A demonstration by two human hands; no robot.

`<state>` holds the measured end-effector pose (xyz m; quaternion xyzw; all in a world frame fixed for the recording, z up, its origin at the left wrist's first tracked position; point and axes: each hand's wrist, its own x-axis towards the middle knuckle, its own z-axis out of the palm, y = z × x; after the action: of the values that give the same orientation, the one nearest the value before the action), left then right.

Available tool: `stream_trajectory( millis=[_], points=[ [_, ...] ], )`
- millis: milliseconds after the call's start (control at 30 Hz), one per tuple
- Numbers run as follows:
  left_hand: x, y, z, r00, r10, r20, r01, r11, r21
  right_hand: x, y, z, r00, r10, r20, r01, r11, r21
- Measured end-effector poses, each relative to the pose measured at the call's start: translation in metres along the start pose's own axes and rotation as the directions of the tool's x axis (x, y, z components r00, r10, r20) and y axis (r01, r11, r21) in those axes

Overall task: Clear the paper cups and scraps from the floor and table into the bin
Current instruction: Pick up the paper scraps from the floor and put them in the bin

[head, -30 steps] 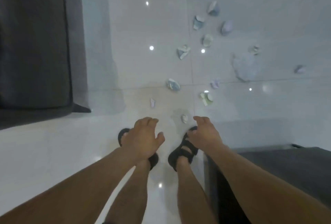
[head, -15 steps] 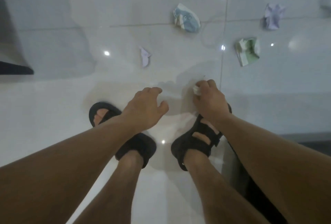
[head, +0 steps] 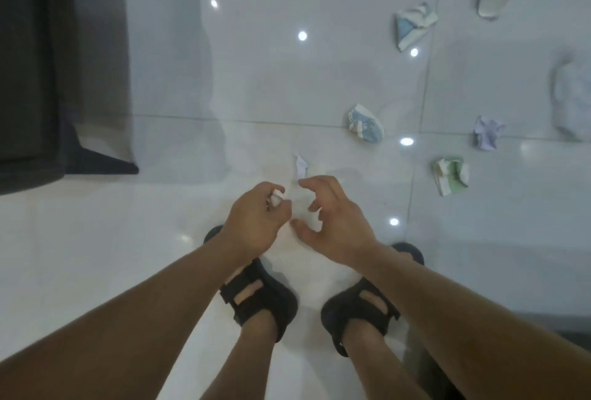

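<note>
Head view: both bare forearms reach down. Left hand (head: pixel 256 220) is curled around a small white paper scrap (head: pixel 275 199); right hand (head: pixel 335 220), fingers spread, hovers just short of a pale lilac scrap (head: pixel 301 168) on the glossy white tiled floor (head: pixel 256 80).

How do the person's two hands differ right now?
The left hand is closed around a small white scrap; the right hand is empty. The left hand's fingers are curled shut; the right hand's are spread, reaching toward a pale scrap on the floor. Both are bare and hang low.
</note>
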<state>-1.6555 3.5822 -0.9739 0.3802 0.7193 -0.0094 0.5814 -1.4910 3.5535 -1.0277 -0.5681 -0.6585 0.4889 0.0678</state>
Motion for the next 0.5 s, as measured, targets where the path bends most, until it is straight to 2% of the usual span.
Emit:
stream_trajectory(
  millis=[133,267,400,500],
  points=[
    [0.021,-0.043,-0.014,0.990,-0.057,-0.130,0.061,0.998,0.027,0.049,0.030,0.013,0.985,0.164,0.060,-0.138,0.940,-0.311],
    [0.026,-0.082,-0.014,0.986,-0.087,-0.139,0.098,0.992,0.074,0.089,0.036,0.038,0.982,0.139,0.128,-0.063,0.882,-0.467],
    [0.020,-0.095,-0.019,0.984,-0.078,-0.160,0.089,0.994,0.064,0.091,0.031,0.048,0.978,0.166,0.123,-0.091,0.881,-0.464],
    [0.007,-0.085,-0.031,0.982,-0.059,-0.179,0.065,0.997,0.030,0.072,0.012,0.036,0.971,0.223,0.086,-0.182,0.922,-0.341]
  ],
)
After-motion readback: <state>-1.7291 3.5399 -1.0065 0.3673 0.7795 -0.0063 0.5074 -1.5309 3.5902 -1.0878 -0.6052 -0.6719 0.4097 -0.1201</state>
